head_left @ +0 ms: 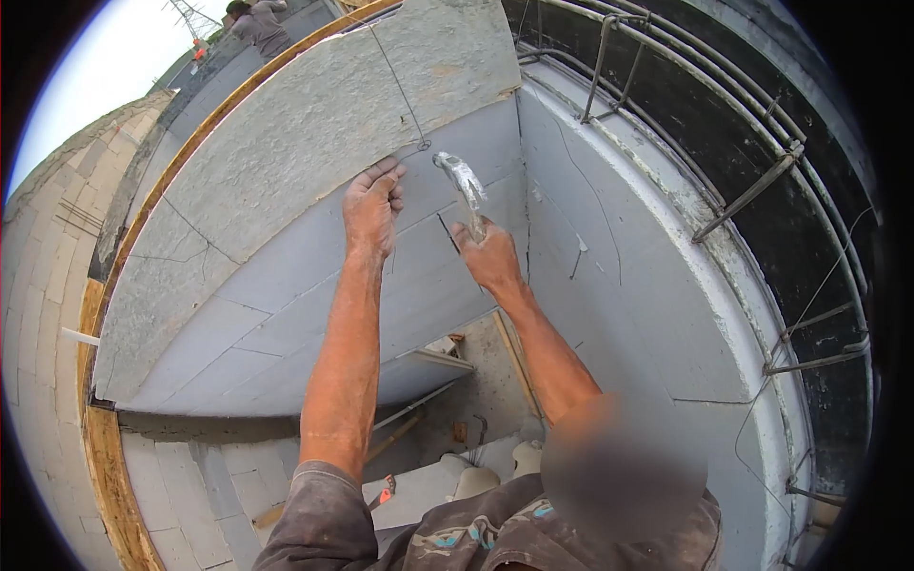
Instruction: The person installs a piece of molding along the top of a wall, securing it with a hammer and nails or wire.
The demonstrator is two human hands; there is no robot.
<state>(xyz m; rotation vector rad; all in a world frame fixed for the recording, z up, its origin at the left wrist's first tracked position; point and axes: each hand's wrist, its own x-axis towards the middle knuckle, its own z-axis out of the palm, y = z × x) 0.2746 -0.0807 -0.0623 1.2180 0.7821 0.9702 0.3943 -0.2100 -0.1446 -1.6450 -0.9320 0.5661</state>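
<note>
My right hand point(492, 255) is wrapped around a hammer point(463, 183), close below its shiny metal head, which points up toward the wall. To its left, my left hand point(372, 205) is closed with the fingertips pinched against the block wall point(419, 252), just under the edge of the rough concrete band point(333, 124). Whatever those fingers hold, if anything, is hidden. A thin wire point(398, 81) runs down over the concrete and ends in a small loop beside the hammer head.
Steel reinforcing bars point(705, 43) curve along the wall top at right. Wooden edging point(108, 476) borders the concrete at left. Far below are sacks point(476, 482) and a plank point(514, 362). Another person point(259, 27) is at the upper left.
</note>
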